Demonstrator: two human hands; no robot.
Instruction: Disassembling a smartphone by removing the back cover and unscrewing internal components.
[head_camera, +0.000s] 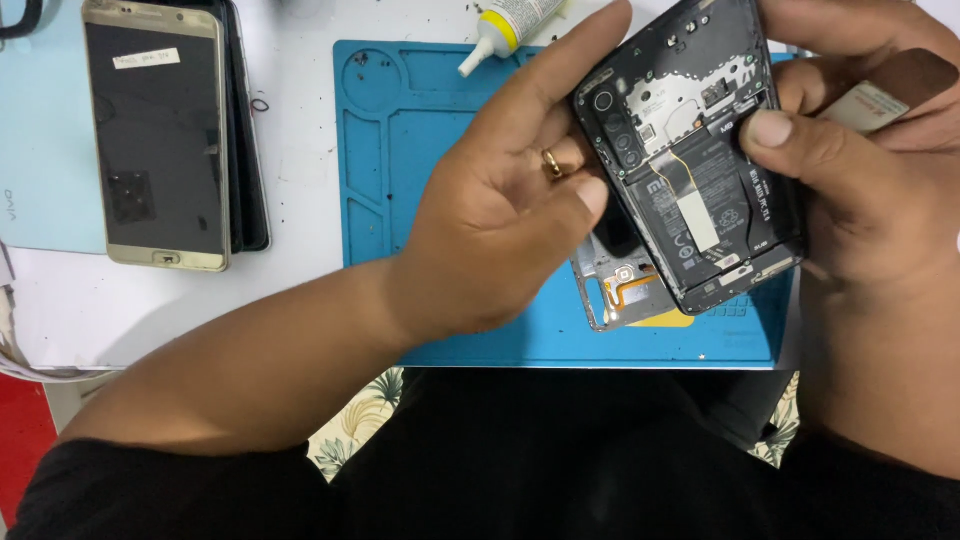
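Blue mat (440, 130) on white table (300, 200) beneath both hands (500, 220).

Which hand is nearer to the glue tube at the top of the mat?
Left. The left hand has its fingertips just below and right of the glue tube, not touching it. The right hand sits farther right, beyond the opened phone.

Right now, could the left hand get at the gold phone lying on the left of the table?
Probably not at once: the left hand grips the opened phone together with the right hand. Nothing lies between it and the gold phone.
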